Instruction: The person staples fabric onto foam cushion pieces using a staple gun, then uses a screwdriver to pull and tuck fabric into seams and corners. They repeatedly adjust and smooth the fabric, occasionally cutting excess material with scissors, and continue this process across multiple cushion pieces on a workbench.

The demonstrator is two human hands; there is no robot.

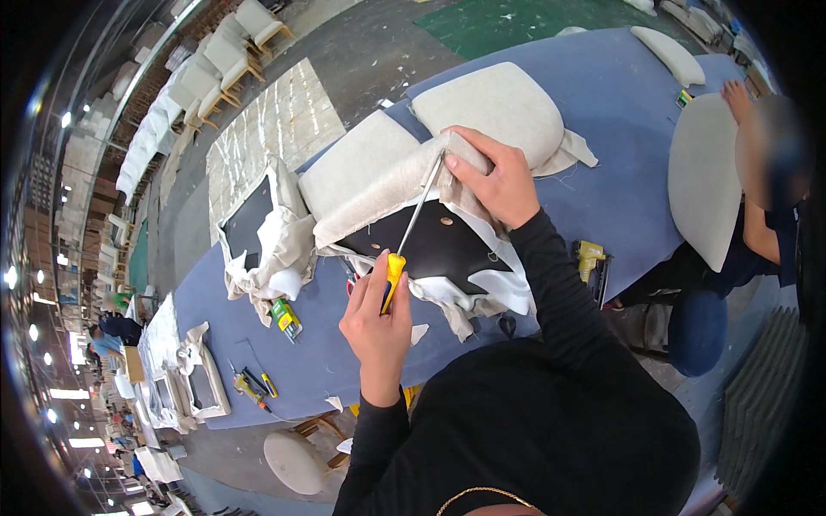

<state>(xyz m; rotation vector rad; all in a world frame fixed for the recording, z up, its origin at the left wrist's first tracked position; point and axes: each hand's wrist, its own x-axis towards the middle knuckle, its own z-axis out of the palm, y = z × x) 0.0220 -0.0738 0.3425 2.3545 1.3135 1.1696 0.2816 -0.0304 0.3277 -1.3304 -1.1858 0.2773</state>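
Observation:
A screwdriver with a yellow handle [396,267] and a long metal shaft is gripped in my left hand [377,320]. Its tip meets the fabric near the corner of a beige upholstered seat cushion [379,191]. My right hand [503,176] clasps that same corner, thumb on the near side and fingers over the top. The cushion stands tilted, showing a black underside panel [417,236] with small holes. Loose fabric and white padding [503,288] hang around its lower edge.
Finished-looking cushions [486,107] lie behind on the blue-covered table [615,129]. Another cushion with loose fabric [271,232] sits at left. A staple gun [591,262] lies at right, a staple box [286,318] and tools [249,389] at left. A co-worker [766,189] holds a cushion [705,181].

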